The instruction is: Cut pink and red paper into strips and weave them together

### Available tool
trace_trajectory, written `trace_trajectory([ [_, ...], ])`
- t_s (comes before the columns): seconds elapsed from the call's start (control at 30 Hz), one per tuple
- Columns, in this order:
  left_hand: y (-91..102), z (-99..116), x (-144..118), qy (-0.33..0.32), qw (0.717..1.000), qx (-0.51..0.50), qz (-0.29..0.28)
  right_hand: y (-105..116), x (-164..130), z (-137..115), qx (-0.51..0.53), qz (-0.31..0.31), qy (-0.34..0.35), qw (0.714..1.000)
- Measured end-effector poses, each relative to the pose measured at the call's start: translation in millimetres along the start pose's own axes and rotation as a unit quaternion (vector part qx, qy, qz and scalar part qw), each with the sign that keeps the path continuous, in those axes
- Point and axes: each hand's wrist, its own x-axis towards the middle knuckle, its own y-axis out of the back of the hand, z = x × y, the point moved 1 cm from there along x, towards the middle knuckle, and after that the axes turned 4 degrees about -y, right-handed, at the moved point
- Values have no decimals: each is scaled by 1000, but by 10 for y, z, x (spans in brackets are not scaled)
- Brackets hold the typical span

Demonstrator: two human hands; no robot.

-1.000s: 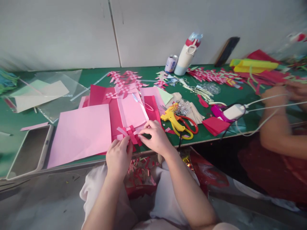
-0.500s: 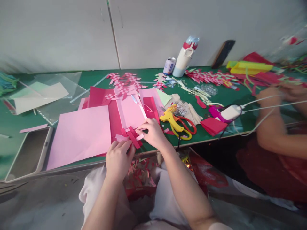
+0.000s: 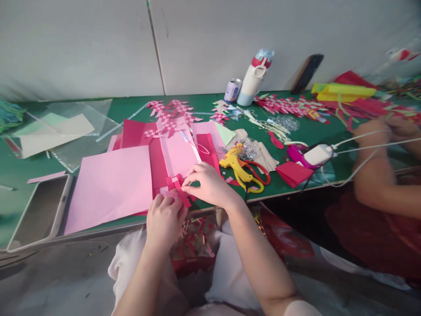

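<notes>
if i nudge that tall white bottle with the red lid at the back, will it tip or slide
The white bottle is tall and narrow and already leans, so a high push would probably tip it. It might strike the small can beside it. Its weight cannot be told.

Left hand (image 3: pixel 164 219) and right hand (image 3: pixel 208 186) pinching a woven paper piece (image 3: pixel 176 188) at the green table (image 3: pixel 131 105) edge, yellow glue gun (image 3: pixel 238 166) nearby

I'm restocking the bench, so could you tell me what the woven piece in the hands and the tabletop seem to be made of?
The woven piece looks like matte paper: flat pink and red strips, cleanly cut, interlaced. The tabletop seems to be a hard board with a smooth green surface and a pale edge; the core is not visible.
</notes>
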Motion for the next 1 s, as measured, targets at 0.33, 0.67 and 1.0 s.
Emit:
trace_trajectory([
  [0.33, -13, -27, -10, 56, 996, -67, 25, -11, -90, 14, -41, -14, -18, 999],
  [0.67, 19, -34, 11, 40, 998, -52, 19, -71, -255, 10, -71, -76, -4, 995],
  [1.0, 10, -29, 11, 30, 998, -46, 33, -73, -239, -55, -27, 48, 49, 997],
])
